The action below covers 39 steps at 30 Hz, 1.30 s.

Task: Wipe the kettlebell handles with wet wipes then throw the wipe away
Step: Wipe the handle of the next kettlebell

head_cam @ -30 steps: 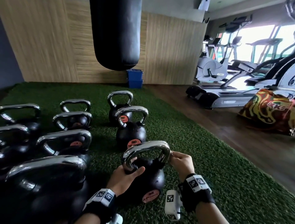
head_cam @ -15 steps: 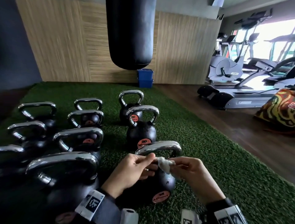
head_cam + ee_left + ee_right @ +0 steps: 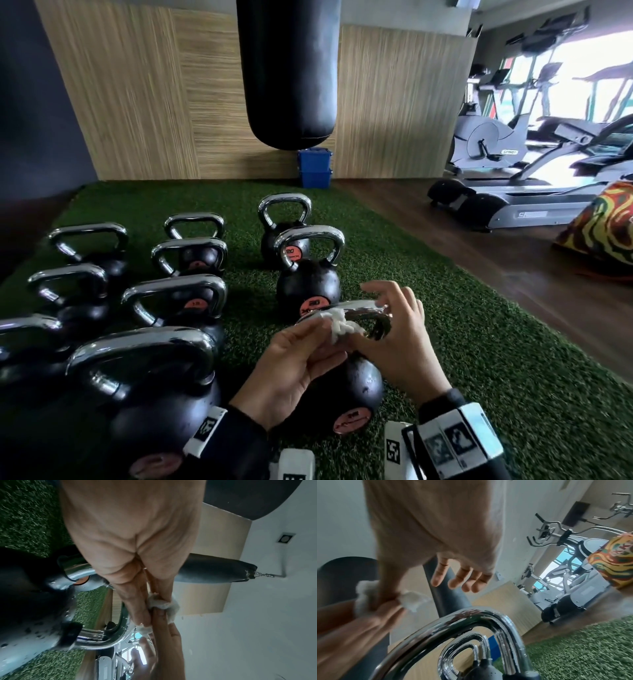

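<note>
The nearest kettlebell of the right-hand column is black with a wet chrome handle, and it stands on green turf. Both hands hover just over that handle. A crumpled white wipe is pinched in the fingertips of my left hand. My right hand presses its thumb on the wipe while its four fingers spread wide above the handle. The left wrist view shows the wipe between my left fingers and the right thumb. The right wrist view shows the wipe above the handle.
Several more chrome-handled kettlebells stand in rows ahead and to the left. A black punching bag hangs over the turf, with a blue bin behind it. Treadmills and a colourful bag stand on the wooden floor to the right.
A second ago both hands were on the handle's two ends. They then met at the wipe over the handle, and my right fingers have now spread away from it.
</note>
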### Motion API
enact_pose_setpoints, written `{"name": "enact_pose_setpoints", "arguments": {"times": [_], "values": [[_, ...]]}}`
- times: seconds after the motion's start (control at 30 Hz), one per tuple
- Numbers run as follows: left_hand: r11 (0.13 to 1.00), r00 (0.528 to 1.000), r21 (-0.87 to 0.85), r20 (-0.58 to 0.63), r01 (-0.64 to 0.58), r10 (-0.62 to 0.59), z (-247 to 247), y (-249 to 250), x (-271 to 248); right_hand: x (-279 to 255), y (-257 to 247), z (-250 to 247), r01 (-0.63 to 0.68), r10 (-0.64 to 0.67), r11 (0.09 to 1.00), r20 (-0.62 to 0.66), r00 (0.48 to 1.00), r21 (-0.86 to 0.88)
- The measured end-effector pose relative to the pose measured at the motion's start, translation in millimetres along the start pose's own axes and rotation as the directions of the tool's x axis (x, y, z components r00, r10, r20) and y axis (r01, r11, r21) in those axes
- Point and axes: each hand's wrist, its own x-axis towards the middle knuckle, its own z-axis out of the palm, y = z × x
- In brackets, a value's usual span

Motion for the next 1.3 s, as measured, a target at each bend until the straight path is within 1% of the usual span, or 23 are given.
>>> {"name": "enact_pose_setpoints", "arguments": {"times": [0.03, 0.07, 0.1, 0.13, 0.17, 0.2, 0.23, 0.27, 0.3, 0.33, 0.37, 0.43, 0.53, 0.67, 0.7, 0.8, 0.87, 0.9, 1.0, 1.07, 1.13, 1.2, 1.3], "values": [[0.999, 0.999, 0.020, -0.004, -0.048, 0.048, 0, 3, 2, -1, 5, -2, 0.023, -0.024, 1.000, 0.098, 0.995, 0.010], [0.990, 0.992, 0.075, -0.010, -0.122, 0.123, -1, 7, 4, -2, 13, -4, 0.024, -0.030, 0.999, 0.159, 0.987, 0.037], [0.959, 0.975, 0.181, -0.017, -0.217, 0.223, -1, 12, 5, -3, 22, -3, -0.010, -0.003, 0.997, 0.162, 0.987, 0.077], [0.888, 0.940, 0.332, -0.008, -0.319, 0.341, -2, 16, 7, -4, 35, -1, -0.084, 0.071, 0.989, 0.107, 0.992, 0.125], [0.764, 0.889, 0.498, 0.034, -0.411, 0.457, -2, 20, 9, -4, 50, 4, -0.195, 0.192, 0.964, 0.031, 0.981, 0.180], [0.602, 0.831, 0.641, 0.105, -0.477, 0.546, -2, 23, 13, -3, 63, 11, -0.322, 0.337, 0.913, -0.014, 0.942, 0.252], [0.438, 0.778, 0.742, 0.176, -0.508, 0.603, 0, 24, 17, -3, 76, 20, -0.445, 0.469, 0.828, 0.011, 0.883, 0.342], [0.287, 0.732, 0.808, 0.240, -0.515, 0.638, 3, 25, 22, -3, 89, 31, -0.533, 0.556, 0.724, 0.088, 0.827, 0.437], [0.151, 0.691, 0.845, 0.302, -0.512, 0.657, 7, 25, 26, -4, 102, 43, -0.585, 0.591, 0.634, 0.172, 0.789, 0.506], [0.045, 0.667, 0.862, 0.358, -0.506, 0.653, 11, 24, 30, -5, 112, 55, -0.608, 0.595, 0.593, 0.221, 0.773, 0.529], [-0.021, 0.665, 0.866, 0.398, -0.499, 0.632, 15, 22, 33, -8, 120, 65, -0.610, 0.589, 0.620, 0.220, 0.778, 0.494], [-0.092, 0.688, 0.871, 0.443, -0.483, 0.575, 18, 20, 37, -14, 131, 78, -0.561, 0.552, 0.719, 0.155, 0.819, 0.410], [-0.155, 0.698, 0.879, 0.456, -0.451, 0.552, 10, 19, 34, -18, 136, 82, -0.525, 0.527, 0.739, 0.123, 0.841, 0.423], [-0.096, 0.672, 0.925, 0.335, -0.367, 0.660, -9, 27, 22, -19, 138, 83, -0.504, 0.507, 0.767, 0.107, 0.855, 0.397], [-0.097, 0.671, 0.927, 0.331, -0.362, 0.663, -10, 28, 22, -20, 138, 84, -0.494, 0.500, 0.780, 0.093, 0.861, 0.385], [-0.120, 0.691, 0.906, 0.390, -0.405, 0.608, -7, 24, 22, -20, 137, 85, -0.480, 0.498, 0.796, 0.049, 0.866, 0.368], [-0.101, 0.697, 0.916, 0.362, -0.387, 0.619, -12, 18, 19, -20, 136, 85, -0.491, 0.507, 0.786, 0.063, 0.860, 0.374], [-0.061, 0.701, 0.935, 0.305, -0.350, 0.644, -19, 16, 17, -20, 136, 85, -0.499, 0.511, 0.780, 0.075, 0.856, 0.379], [0.126, 0.733, 0.970, 0.070, -0.209, 0.677, -42, 9, 9, -20, 137, 86, -0.497, 0.511, 0.775, 0.075, 0.856, 0.391], [0.185, 0.742, 0.960, 0.032, -0.208, 0.670, -51, 0, 7, -20, 138, 87, -0.495, 0.512, 0.774, 0.071, 0.856, 0.394], [0.235, 0.737, 0.943, 0.016, -0.236, 0.676, -55, -9, 7, -20, 140, 88, -0.501, 0.516, 0.773, 0.075, 0.853, 0.388], [0.363, 0.734, 0.897, -0.068, -0.251, 0.676, -59, -18, 9, -19, 142, 88, -0.505, 0.518, 0.774, 0.077, 0.852, 0.382], [0.565, 0.743, 0.791, -0.227, -0.236, 0.629, -66, -35, 12, -18, 143, 88, -0.499, 0.516, 0.782, 0.062, 0.854, 0.374]]}}
